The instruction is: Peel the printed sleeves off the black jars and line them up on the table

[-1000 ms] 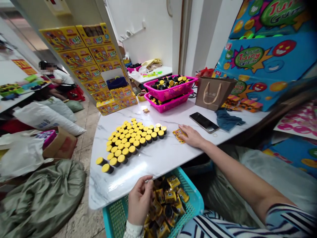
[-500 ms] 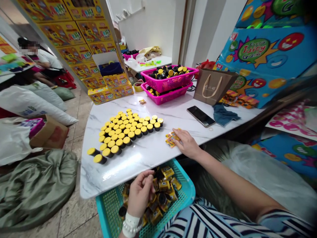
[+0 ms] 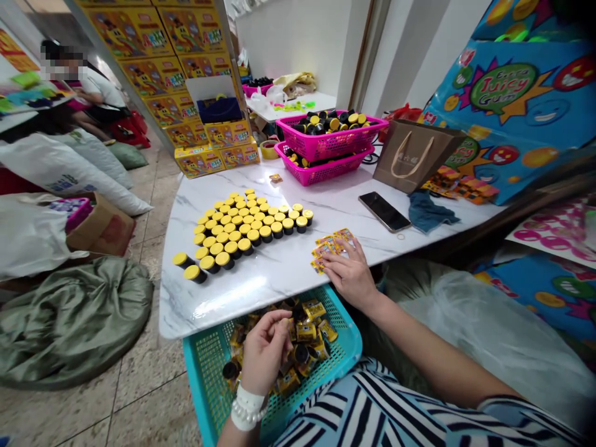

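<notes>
Right hand (image 3: 348, 273): open, fingertips on flat yellow printed pieces (image 3: 323, 249), right of centre; their spread extends beyond the fingertips, lower left to upper right. Left hand (image 3: 263, 354), farther off: pinched closed over the teal basket (image 3: 205, 372); contents indeterminable.

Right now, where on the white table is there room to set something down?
The widest bare patch of the table lies between the yellow-capped pots, the right hand and the front edge. A smaller one sits between the pots, the pink baskets, the phone and the flat packets. The back right is crowded: baskets, paper bag, cloth.
</notes>
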`<state>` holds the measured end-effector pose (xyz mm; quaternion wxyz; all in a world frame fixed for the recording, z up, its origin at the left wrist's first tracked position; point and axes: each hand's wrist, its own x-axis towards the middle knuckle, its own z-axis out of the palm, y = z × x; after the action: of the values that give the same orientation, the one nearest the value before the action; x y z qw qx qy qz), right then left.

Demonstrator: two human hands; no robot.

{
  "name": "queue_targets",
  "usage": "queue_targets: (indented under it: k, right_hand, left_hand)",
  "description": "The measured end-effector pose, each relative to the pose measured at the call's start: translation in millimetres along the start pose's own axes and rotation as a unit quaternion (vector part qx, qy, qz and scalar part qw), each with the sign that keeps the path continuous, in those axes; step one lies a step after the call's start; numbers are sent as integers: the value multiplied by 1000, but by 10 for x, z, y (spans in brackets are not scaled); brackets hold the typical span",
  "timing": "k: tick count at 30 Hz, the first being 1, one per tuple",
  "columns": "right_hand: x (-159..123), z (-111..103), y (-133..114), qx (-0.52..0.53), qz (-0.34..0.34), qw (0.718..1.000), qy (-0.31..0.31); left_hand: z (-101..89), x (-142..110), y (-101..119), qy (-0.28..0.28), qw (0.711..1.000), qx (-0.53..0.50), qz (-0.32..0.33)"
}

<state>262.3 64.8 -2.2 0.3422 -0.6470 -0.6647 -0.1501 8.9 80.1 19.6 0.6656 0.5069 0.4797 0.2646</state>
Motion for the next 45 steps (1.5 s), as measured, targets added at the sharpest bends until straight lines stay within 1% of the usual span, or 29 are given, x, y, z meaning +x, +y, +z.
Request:
queue_targets:
  k: [3,5,7,10,13,15,19,23,25,26,27,28,29,30,31,32,33,34,35,36,37,38,39,40,41,42,43,45]
  right_hand:
    - [11,28,-48,8,11,999,30]
    - [40,11,-123,18,4,999,51]
    - [67,-20,-273,38,-8,996,77]
    - [70,-48,-604,80,-26,992,99]
    - [5,-25,-903,124,-52,988,73]
    - [-63,12,-1015,153,-71,985,39]
    - [-177,93,-1065,186,-81,979,-6]
    - [-201,119,-1110,197,-65,978,-29]
    - [-185,103,-1155,235,-52,969,-50]
    - [-172,91,-1172,266,-32,961,-67]
    - [-155,78,-1181,304,3,949,-85]
    - [-137,67,-1178,347,52,930,-107]
    - [-116,60,-1165,393,112,902,-137]
    - [-94,57,-1144,440,173,863,-177]
    - [-72,59,-1120,483,226,815,-226]
    - [-54,64,-1098,519,264,763,-282]
    - [-40,71,-1083,545,286,711,-339]
    - [-32,79,-1080,561,295,667,-392]
    - [-31,88,-1092,566,295,639,-431]
    - [-37,97,-1117,562,288,631,-450]
    - [-50,107,-1153,551,277,647,-448]
    - [-67,120,-1194,532,264,682,-428]
    - [-88,135,-1236,509,252,723,-393]
    - [-110,154,-1274,486,246,761,-354]
    - [-131,175,-1304,468,249,787,-317]
    - [-149,197,-1323,460,261,798,-290]
    - [-163,219,-1332,461,279,797,-273]
    - [-178,257,-1327,477,311,780,-258]
  left_hand:
    - [91,-2,27,-19,1000,-12,1]
    - [149,-5,50,-27,999,-33,-1]
    - [200,-4,72,-16,997,-72,-1]
    - [242,8,85,24,991,-135,7]
    - [195,19,54,53,985,-161,27]
    - [119,12,16,73,984,-157,42]
    - [-18,-27,-54,81,986,-135,53]
    - [-47,-45,-119,93,984,-144,41]
    - [-68,-44,-148,101,983,-146,45]
    - [-90,-45,-159,98,983,-150,49]
    - [-122,-49,-164,88,983,-156,50]
    - [-162,-58,-164,74,983,-164,46]
    - [-206,-73,-157,55,983,-171,38]
    - [-253,-91,-143,35,984,-172,31]
    - [-300,-112,-122,16,986,-163,25]
    - [-344,-134,-95,-1,990,-141,24]
    - [-383,-153,-66,-16,994,-107,30]
    - [-417,-167,-36,-28,997,-63,43]
    - [-444,-175,-10,-37,997,-12,59]
    - [-465,-178,10,-39,996,39,76]
    - [-479,-176,21,-33,992,83,92]
    - [-485,-172,22,-17,988,115,105]
    - [-483,-169,13,8,985,131,114]
    - [-474,-170,-4,43,984,127,118]
    - [-457,-177,-29,82,984,103,117]
    - [-435,-191,-58,121,984,64,113]
    - [-409,-214,-88,153,982,16,106]
    - [-355,-280,-140,185,976,-66,91]
